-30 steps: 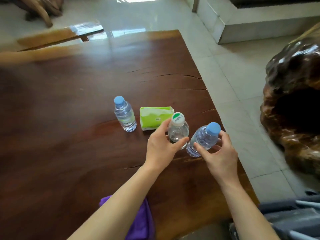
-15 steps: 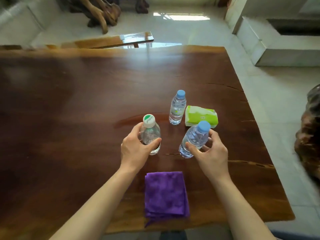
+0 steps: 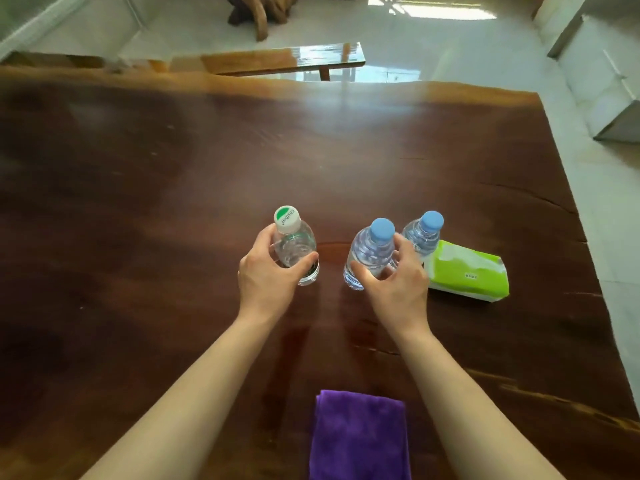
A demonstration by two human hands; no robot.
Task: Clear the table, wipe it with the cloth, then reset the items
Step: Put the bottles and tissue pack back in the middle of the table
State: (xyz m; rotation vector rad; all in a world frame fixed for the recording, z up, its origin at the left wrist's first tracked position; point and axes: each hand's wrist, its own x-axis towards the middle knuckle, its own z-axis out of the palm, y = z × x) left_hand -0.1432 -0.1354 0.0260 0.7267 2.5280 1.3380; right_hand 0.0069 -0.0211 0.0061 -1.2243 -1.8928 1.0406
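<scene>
My left hand (image 3: pixel 268 277) grips a clear bottle with a white and green cap (image 3: pixel 294 242), upright near the middle of the dark wooden table (image 3: pixel 138 188). A blue-capped water bottle (image 3: pixel 372 252), tilted, is held in my right hand (image 3: pixel 393 284). Just behind it stands a second blue-capped bottle (image 3: pixel 424 233), touching a green tissue pack (image 3: pixel 467 270) that lies to the right. A folded purple cloth (image 3: pixel 360 436) rests at the near edge between my forearms.
A glossy wooden bench (image 3: pixel 284 60) stands beyond the table's far edge, with a carved root piece (image 3: pixel 258 12) on the tiled floor behind it. The table's right edge drops to pale tiles (image 3: pixel 609 202). A white block (image 3: pixel 606 81) sits far right.
My view has swung left, so the table's middle now fills the frame. Both hands carried their bottles leftward, away from the tissue pack; the white-capped bottle now stands well left of the other two.
</scene>
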